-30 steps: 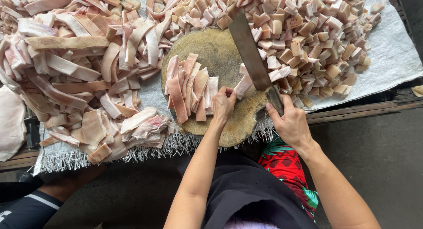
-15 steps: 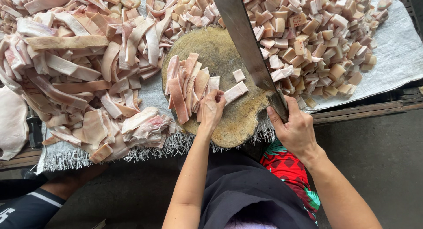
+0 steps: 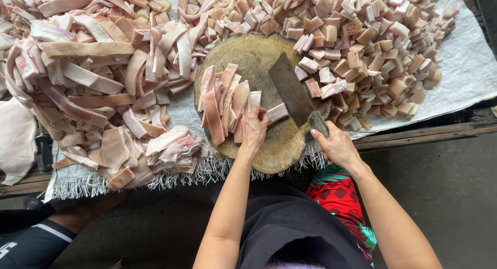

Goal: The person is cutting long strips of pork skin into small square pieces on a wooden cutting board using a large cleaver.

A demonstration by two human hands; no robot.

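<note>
A round wooden chopping block (image 3: 259, 57) sits at the table's near edge. A bunch of long pale-pink pork skin strips (image 3: 222, 101) lies across it. My left hand (image 3: 253, 130) presses down on the strips' right ends. My right hand (image 3: 335, 145) grips the handle of a broad cleaver (image 3: 291, 88), whose blade is down on the block right beside my left fingers. One cut piece (image 3: 278, 113) lies against the blade.
A big heap of uncut strips (image 3: 98, 77) covers the left of the white woven sheet (image 3: 471, 67). Several cut cubes (image 3: 367, 46) are piled at the right. A wooden table edge (image 3: 424, 134) runs below. Another person's limb (image 3: 77, 217) shows at lower left.
The cleaver rose from the block, then came down again next to my left fingers. My left hand slid slightly left along the strips. A fresh piece is cut off.
</note>
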